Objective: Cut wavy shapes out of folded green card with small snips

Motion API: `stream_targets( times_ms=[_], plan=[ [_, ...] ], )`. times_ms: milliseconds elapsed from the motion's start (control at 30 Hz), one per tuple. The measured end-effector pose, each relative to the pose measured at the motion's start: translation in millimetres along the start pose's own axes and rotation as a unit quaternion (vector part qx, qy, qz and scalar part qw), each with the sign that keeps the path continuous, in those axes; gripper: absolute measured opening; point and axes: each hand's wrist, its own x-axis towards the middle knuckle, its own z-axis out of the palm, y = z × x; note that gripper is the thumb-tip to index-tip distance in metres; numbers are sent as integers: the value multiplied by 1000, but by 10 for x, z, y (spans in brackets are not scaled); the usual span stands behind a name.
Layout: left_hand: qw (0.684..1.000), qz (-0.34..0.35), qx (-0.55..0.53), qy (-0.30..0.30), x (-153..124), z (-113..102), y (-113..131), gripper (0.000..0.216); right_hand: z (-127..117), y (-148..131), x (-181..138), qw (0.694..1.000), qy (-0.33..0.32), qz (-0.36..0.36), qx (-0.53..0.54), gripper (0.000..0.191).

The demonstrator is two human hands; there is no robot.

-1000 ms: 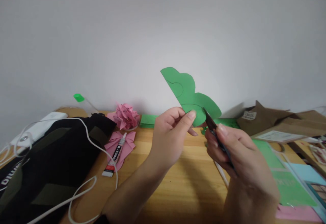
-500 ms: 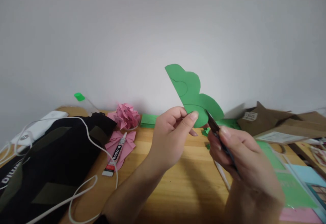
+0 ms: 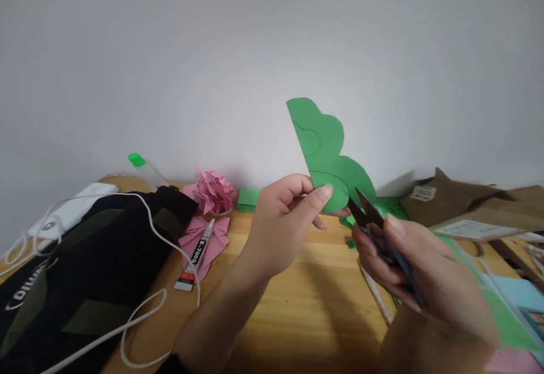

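My left hand (image 3: pixel 284 221) pinches a green paper cutout (image 3: pixel 325 133) at its lower left, thumb in front. The paper has one straight edge and a scalloped outline, with thin curved lines drawn on it. In my right hand (image 3: pixel 429 272) is a pair of dark scissors (image 3: pixel 372 215), its blades spread apart. Their tips are at the lower right part of the paper; whether they touch it I cannot tell. Small green scraps (image 3: pixel 351 242) lie on the table beyond the scissors.
On the left are a black bag (image 3: pixel 97 266), a white cable (image 3: pixel 140 317) and a white power strip (image 3: pixel 72 209). A glue tube (image 3: pixel 196 255) rests on folded pink paper (image 3: pixel 219 235) near a pink paper flower (image 3: pixel 212 191). Brown cardboard packaging (image 3: pixel 476 201) lies right.
The scissor blades have gone from nearly together to spread apart. My right hand has shifted slightly right and down. The green paper has turned a little more upright.
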Motion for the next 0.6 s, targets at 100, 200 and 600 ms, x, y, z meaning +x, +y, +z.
stream_targets(
  times_ms=[100, 200, 600],
  plan=[
    [1000, -2, 2, -13, 0, -4, 6, 28, 24, -7, -6, 1000, 1, 11, 15, 52],
    [999, -9, 25, -28, -13, -10, 13, 28, 70, -32, 9, 999, 30, 7, 18, 51],
    [1000, -9, -9, -6, -21, 37, -4, 28, 143, -60, 62, 998, 47, -3, 42, 48]
  ],
)
